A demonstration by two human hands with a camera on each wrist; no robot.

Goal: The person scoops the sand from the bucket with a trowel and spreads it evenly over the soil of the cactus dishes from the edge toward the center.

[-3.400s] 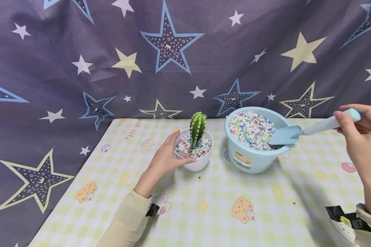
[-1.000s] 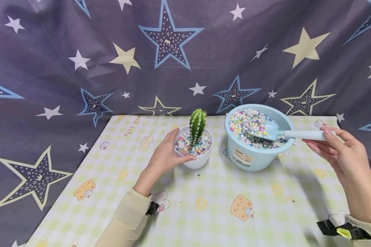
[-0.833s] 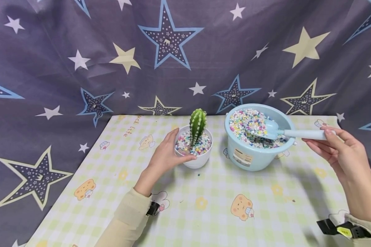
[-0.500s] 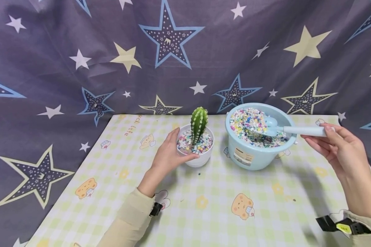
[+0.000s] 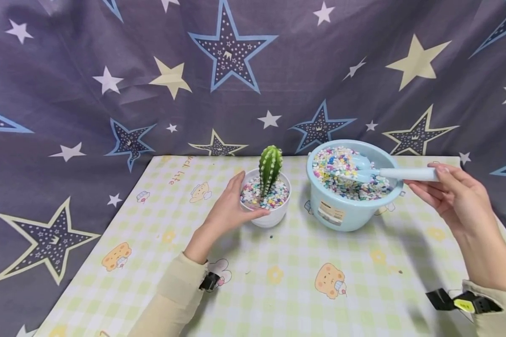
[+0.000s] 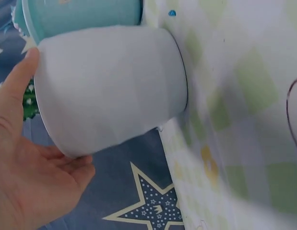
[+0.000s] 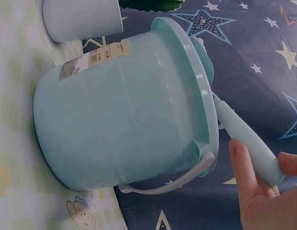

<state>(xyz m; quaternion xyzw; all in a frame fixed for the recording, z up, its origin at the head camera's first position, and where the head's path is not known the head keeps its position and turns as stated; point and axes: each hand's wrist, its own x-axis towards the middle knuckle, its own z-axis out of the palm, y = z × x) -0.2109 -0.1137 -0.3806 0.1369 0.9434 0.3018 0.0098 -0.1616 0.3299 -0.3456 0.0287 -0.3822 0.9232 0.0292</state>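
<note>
A green cactus (image 5: 271, 166) stands upright in a white flowerpot (image 5: 270, 220), with multicoloured pebbles around its base. My left hand (image 5: 223, 210) grips the pot by its left side, thumb along the near rim; the left wrist view shows the fingers curled at the rim of the pot (image 6: 110, 86). To the right is a light blue bucket (image 5: 346, 215) filled with similar pebbles (image 5: 329, 161). My right hand (image 5: 464, 201) holds a light blue trowel (image 5: 409, 174) by the end of its handle. Its blade lies inside the bucket, loaded with pebbles that hide its tip.
A checked tablecloth (image 5: 295, 285) with cartoon prints covers the table. A few tiny stray specks (image 5: 271, 237) lie on it. Behind the table hangs a dark curtain (image 5: 160, 37) with stars. The bucket's white handle (image 7: 172, 182) hangs down on its side in the right wrist view.
The trowel has gone from the bucket's right rim into the pebbles, its handle lowered nearly level. Over the last half second it shifts slightly left. The left hand stays on the flowerpot.
</note>
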